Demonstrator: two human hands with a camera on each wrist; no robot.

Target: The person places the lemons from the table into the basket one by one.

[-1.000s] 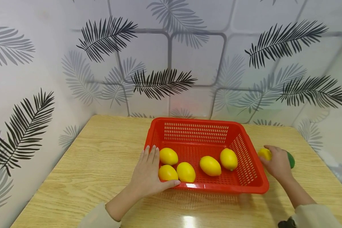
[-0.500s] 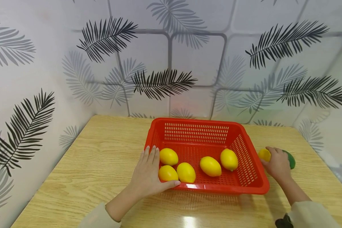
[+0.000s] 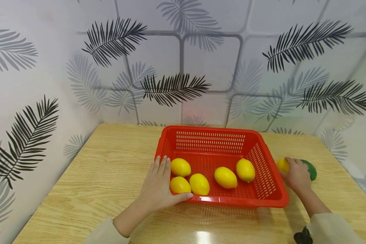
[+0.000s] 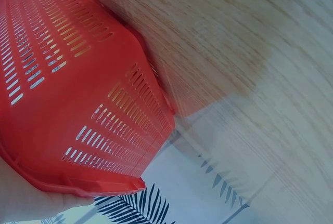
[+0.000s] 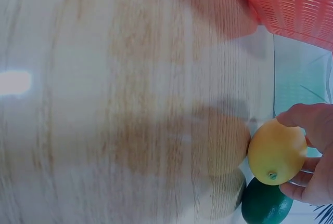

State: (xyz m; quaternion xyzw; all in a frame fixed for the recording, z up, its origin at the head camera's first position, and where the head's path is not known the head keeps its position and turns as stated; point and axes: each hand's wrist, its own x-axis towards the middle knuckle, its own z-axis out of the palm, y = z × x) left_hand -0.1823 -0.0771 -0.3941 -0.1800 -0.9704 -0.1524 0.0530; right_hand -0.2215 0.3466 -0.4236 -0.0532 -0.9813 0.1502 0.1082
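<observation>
In the head view, my left hand (image 3: 157, 188) rests on the front-left corner of a red plastic basket (image 3: 228, 200), fingers straight over the left rim and thumb along the front rim. Several yellow lemons (image 3: 225, 177) lie inside the basket. Just outside its right wall, my right hand (image 3: 297, 174) grips another lemon (image 3: 283, 165) from above. The right wrist view shows thumb and fingers curled about this lemon (image 5: 277, 152), its stem end visible. A smooth dark green fruit (image 5: 265, 201) lies against or right beside it, partly covered by the hand in the head view.
The basket stands on a light wood-grain table (image 3: 109, 162). Behind and to the left rises a pale wall (image 3: 207, 67) with a leaf pattern. The table's right edge runs not far from the green fruit (image 3: 310, 170).
My right wrist and sleeve have shifted slightly left, and a little more of the green fruit shows. The right hand keeps its grip on the lemon. Left hand and basket stay put.
</observation>
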